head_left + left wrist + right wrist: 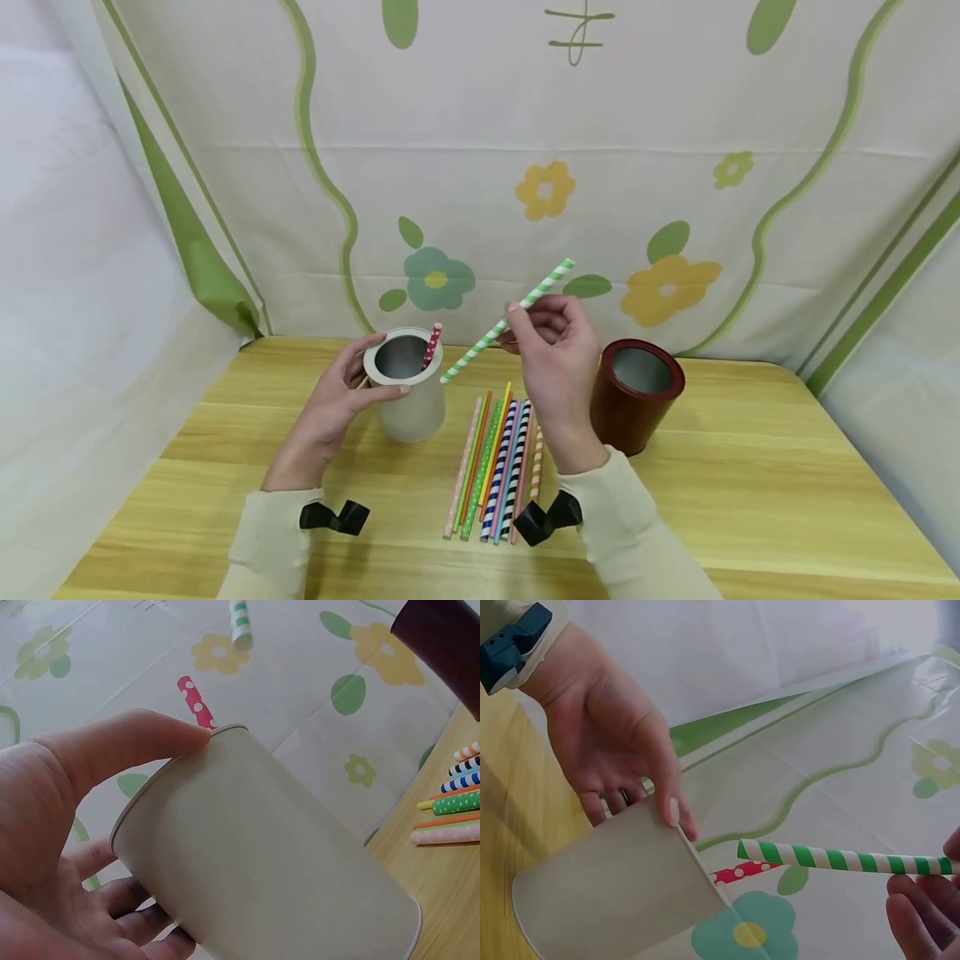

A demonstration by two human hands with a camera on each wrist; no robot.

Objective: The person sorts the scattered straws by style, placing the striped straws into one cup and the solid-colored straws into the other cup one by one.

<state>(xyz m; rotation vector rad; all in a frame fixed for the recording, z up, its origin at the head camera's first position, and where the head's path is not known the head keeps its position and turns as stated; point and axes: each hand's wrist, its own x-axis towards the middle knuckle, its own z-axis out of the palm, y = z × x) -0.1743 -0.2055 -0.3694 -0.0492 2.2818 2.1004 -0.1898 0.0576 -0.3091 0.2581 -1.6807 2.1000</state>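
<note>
My left hand (pixel 333 400) holds a white canister (pixel 414 412) by its rim, thumb on the near side and fingers round the far side. Inside it leans a red straw with white dots (pixel 432 346), its top sticking out above the rim. Between thumb and fingers, my right hand (pixel 558 358) pinches a green-and-white striped straw (pixel 510 319). That straw slants, its lower end in the air just right of the canister's rim. In the right wrist view the striped straw (pixel 840 859) hangs apart from the canister's mouth (pixel 703 866).
A row of several coloured straws (pixel 491 475), striped, dotted and plain, lies on the wooden table (pixel 720 500) between the forearms. A dark red canister (pixel 633 400) stands to the right, behind the right wrist. A flowered cloth (pixel 465 108) hangs behind the table.
</note>
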